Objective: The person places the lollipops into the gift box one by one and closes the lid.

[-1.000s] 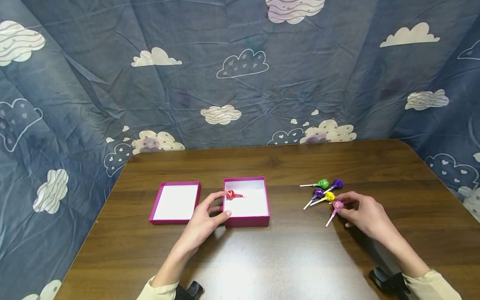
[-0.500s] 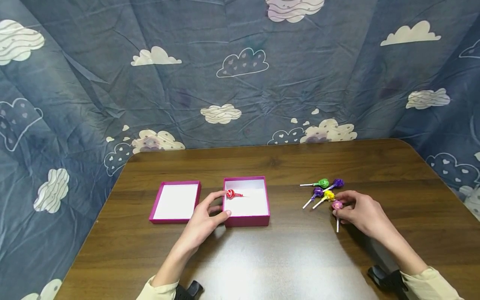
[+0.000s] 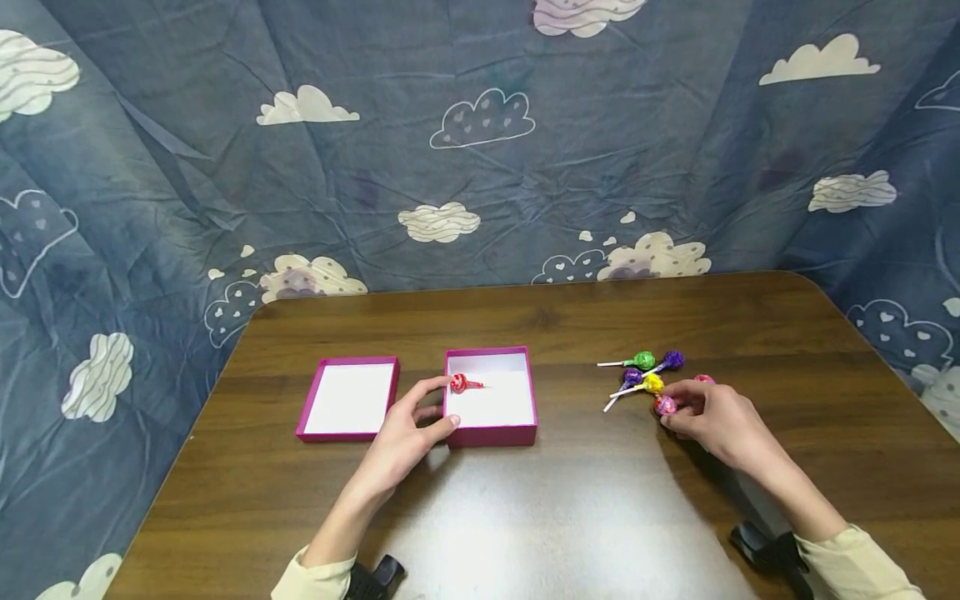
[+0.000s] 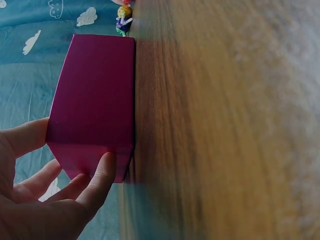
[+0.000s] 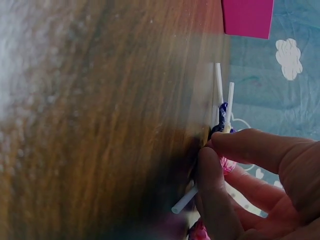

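My left hand rests at the left side of an open magenta box, its index finger at the rim and its thumb against the left wall. Inside the box lies a red lollipop. With fingertips my right hand pinches a pink lollipop low over the table; a white stick shows below the fingers in the right wrist view. Another pinkish-red lollipop is mostly hidden behind this hand. Beside the fingertips lie a yellow lollipop, a purple lollipop, a green lollipop and a second purple one.
Left of the box lies its lid, white inside with a magenta edge. Everything stands on a brown wooden table. Behind the table hangs a blue cloth with cloud prints.
The pink lollipop has turned under my right hand, its stick swinging from lower left until hidden in the head view. The yellow lollipop's stick has swung left. My left hand keeps its place.
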A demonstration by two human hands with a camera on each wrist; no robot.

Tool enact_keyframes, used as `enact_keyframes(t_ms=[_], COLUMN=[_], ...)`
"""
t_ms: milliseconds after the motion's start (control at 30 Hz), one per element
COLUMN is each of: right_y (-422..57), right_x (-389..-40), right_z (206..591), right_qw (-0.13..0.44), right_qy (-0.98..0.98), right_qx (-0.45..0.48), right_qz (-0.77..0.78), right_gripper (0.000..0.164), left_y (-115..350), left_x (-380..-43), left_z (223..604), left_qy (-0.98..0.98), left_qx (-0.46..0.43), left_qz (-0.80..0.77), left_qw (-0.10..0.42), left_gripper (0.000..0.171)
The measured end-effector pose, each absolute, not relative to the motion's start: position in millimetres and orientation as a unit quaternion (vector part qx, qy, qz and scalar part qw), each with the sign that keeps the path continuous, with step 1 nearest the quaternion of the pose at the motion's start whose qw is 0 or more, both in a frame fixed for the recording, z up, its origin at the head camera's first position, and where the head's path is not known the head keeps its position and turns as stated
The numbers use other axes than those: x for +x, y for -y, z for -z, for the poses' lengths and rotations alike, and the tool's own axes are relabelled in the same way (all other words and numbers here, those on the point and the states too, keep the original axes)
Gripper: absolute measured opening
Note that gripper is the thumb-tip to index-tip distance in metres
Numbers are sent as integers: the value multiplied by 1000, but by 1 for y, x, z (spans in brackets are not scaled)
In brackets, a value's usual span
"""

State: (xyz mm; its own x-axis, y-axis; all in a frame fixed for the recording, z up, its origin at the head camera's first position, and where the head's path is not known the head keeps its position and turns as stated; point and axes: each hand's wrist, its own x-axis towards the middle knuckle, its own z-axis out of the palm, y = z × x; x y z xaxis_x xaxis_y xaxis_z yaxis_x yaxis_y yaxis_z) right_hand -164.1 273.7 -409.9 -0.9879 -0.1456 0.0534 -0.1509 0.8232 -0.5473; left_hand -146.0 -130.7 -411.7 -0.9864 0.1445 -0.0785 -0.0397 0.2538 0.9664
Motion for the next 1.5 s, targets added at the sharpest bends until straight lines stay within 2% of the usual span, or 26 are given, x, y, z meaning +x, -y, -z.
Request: enact_keyframes(t_ms=[800, 1000, 1200, 1500], right_y=[-270, -265, -257, -242], right_x=[-156, -156, -156, -156], right_z=[415, 411, 410, 407], right_qw=[0, 18, 60, 82], right_qy=[952, 950, 943, 911], right_qx=[82, 87, 109, 133], right_qz=[-296, -299, -309, -383], right_gripper=[26, 25, 23, 30], left_y=[130, 131, 131, 128], left_x=[-142, -145, -145, -145], left_z=[414, 411, 411, 410], left_qy=[-791, -788, -788, -789], left_qx=[26, 26, 21, 22], left_qz=[-606, -610, -610, -609], left_qw=[85, 81, 76, 75], left_gripper=[54, 54, 55, 55])
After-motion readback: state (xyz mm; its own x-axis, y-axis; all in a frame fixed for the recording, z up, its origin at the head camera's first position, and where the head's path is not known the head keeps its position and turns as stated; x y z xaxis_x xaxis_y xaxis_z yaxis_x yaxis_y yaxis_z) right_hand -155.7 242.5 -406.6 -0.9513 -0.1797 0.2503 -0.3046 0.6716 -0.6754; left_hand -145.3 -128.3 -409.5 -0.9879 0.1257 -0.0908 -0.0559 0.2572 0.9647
